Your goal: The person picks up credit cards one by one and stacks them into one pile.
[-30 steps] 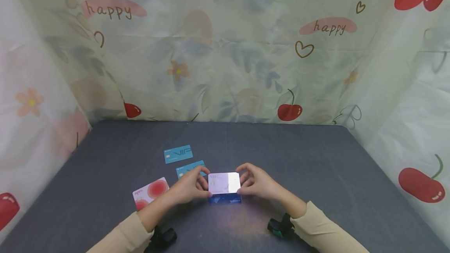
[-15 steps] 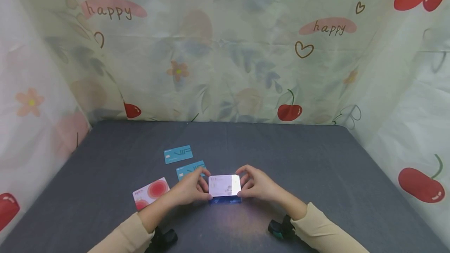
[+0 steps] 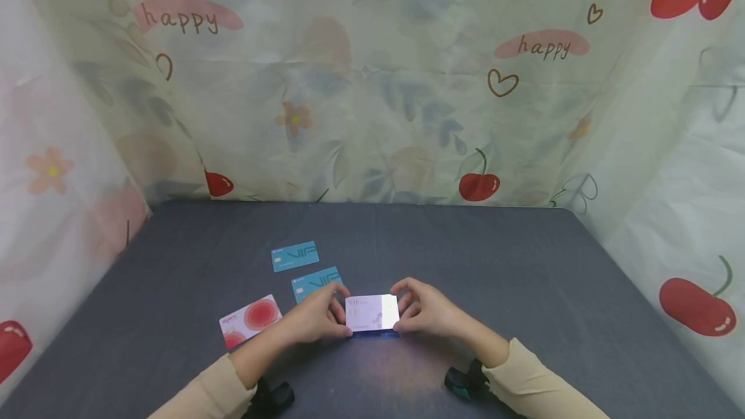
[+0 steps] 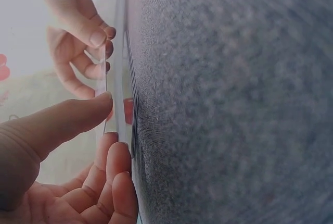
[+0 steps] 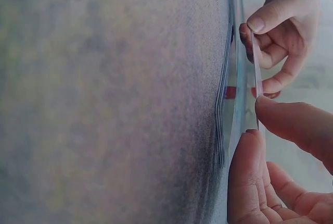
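Observation:
A pale lilac card (image 3: 367,313) printed with "VIP" is held level between both hands. My left hand (image 3: 317,317) pinches its left side, thumb at the near corner and fingers at the far one. On the opposite side my right hand (image 3: 429,310) grips it the same way. Just under it, a stack of cards with a blue top (image 3: 375,334) lies on the table, mostly covered in the head view. The left wrist view shows the held card edge-on, with a gap between it and the thin layered stack (image 4: 131,86). The right wrist view shows this gap too.
Left of the hands lies a pink card with red circles (image 3: 259,315), partly behind the left forearm. Two blue VIP cards, a farther one (image 3: 295,256) and a nearer one (image 3: 311,282), lie beyond it. A dark grey cloth (image 3: 495,251) covers the table; printed curtains surround it.
Both hands have brought the lilac card slightly nearer to the body, so that it hides more of the blue-topped stack. The loose cards stay where they were.

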Available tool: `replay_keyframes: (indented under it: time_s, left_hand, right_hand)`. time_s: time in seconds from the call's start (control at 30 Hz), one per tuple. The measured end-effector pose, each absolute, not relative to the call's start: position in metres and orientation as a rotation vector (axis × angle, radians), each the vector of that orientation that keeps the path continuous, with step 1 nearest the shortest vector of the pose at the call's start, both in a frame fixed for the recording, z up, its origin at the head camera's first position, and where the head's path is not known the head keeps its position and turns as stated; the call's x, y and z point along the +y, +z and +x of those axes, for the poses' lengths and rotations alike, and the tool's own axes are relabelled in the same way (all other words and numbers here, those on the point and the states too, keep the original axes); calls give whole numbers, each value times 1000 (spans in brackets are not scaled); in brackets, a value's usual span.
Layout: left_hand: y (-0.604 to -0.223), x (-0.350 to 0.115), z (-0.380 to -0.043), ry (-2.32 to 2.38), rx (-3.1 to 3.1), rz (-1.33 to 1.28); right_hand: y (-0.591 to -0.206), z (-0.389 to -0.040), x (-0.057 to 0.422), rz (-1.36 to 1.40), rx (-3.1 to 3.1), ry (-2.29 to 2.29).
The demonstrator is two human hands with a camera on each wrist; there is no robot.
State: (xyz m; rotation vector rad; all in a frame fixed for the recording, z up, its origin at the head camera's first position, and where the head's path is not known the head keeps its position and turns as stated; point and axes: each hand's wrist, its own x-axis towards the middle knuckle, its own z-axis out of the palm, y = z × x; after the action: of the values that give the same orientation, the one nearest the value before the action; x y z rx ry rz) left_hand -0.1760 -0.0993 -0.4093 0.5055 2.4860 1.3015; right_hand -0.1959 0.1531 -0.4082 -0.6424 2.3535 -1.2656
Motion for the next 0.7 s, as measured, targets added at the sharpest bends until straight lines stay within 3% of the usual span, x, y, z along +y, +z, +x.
replay_keyframes:
  time_s: [0.7]
  left_hand:
    - [-409, -98, -174, 1278, 2493, 570]
  right_hand:
    - [-407, -193, 153, -654, 2334, -1263]
